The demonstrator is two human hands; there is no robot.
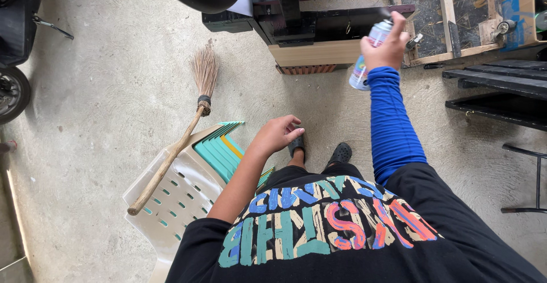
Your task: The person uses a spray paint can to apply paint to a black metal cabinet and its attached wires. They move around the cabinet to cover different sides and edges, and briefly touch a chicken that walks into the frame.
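Grasping a spray can (pixel 367 55) in the right hand (pixel 387 46), forefinger up on the nozzle, arm stretched out in a blue sleeve (pixel 393 126). Held nearly upright and away from the body, probably to keep mist off the shirt, nozzle aimed at the black wooden piece (pixel 319 29) on the concrete floor (pixel 102 89) just ahead. Left hand (pixel 279 135) loosely curled, holding nothing, hanging low beside the hip, seemingly for balance. Broom (pixel 182 129) propped across stacked plastic chairs (pixel 188 192) at left, likely parked out of the way. More black slats (pixel 496 83) lying at right, near a wooden frame (pixel 450 21). Feet in dark clogs (pixel 341 153) planted short of the piece.
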